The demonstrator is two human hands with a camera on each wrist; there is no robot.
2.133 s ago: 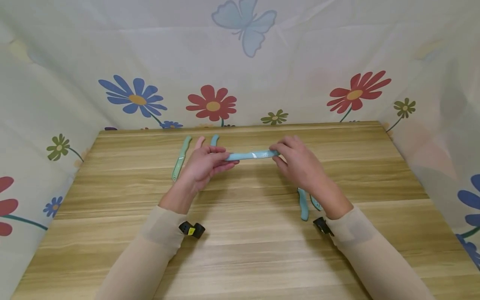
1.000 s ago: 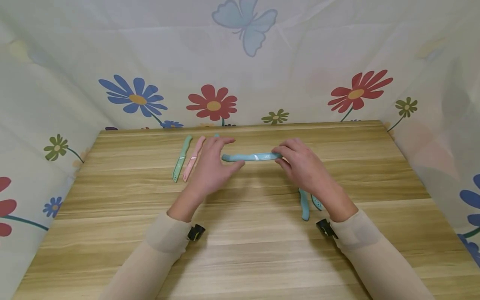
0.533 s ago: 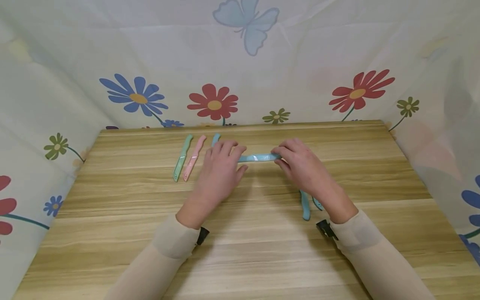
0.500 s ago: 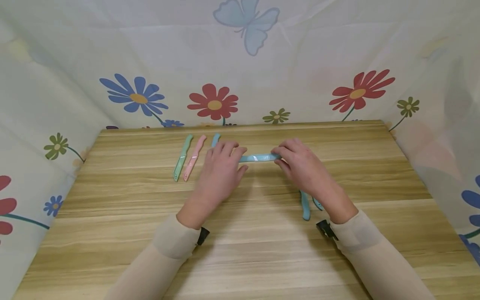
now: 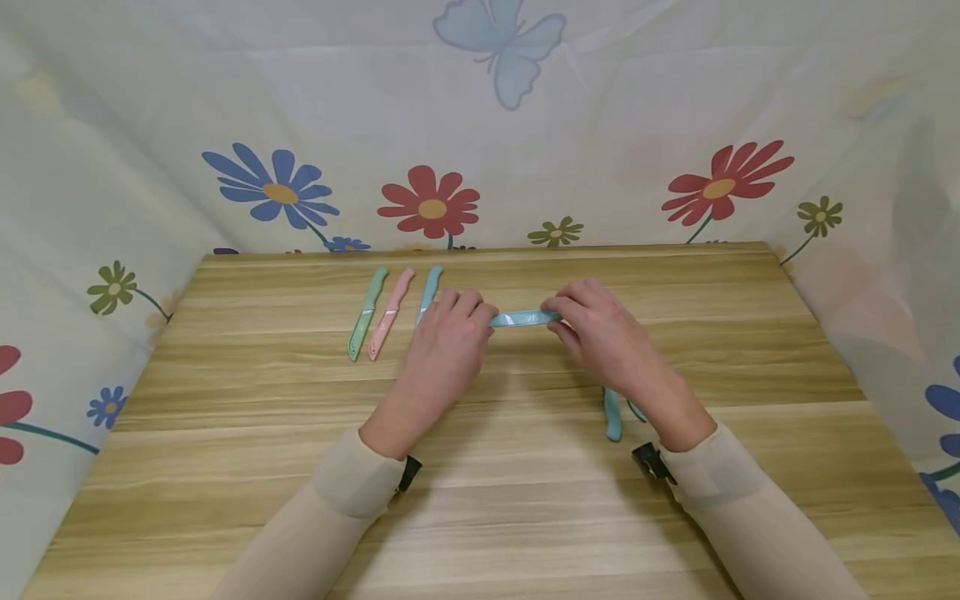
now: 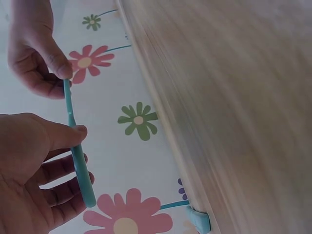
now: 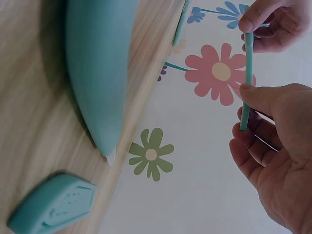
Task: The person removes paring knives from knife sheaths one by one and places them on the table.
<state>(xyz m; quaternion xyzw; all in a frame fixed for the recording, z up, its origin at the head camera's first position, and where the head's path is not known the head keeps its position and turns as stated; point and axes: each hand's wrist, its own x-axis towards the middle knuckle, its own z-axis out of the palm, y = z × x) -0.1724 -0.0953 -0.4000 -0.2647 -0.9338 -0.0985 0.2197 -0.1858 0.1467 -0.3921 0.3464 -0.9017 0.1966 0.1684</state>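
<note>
A blue sheathed paring knife (image 5: 519,318) spans level between the hands above the table. My left hand (image 5: 444,343) grips its handle, thumb on one side and fingers on the other; the left wrist view shows the handle (image 6: 82,170) lying along those fingers. At the other end my right hand (image 5: 606,337) pinches the sheath tip between thumb and fingers, as the right wrist view also shows on the narrow sheath (image 7: 248,66). From the head, the fingers of my left hand hide most of the handle.
A green knife (image 5: 366,315), a pink knife (image 5: 392,315) and a blue knife (image 5: 430,287) lie side by side at the back left, the blue one partly covered by my left hand. Under my right wrist lie a teal handle (image 5: 612,415) and a perforated teal sheath (image 7: 58,202).
My left hand opened off the knife handle, turned over with its back upward and took hold again from above. My right hand has kept its pinch at the sheath tip, nearly still.
</note>
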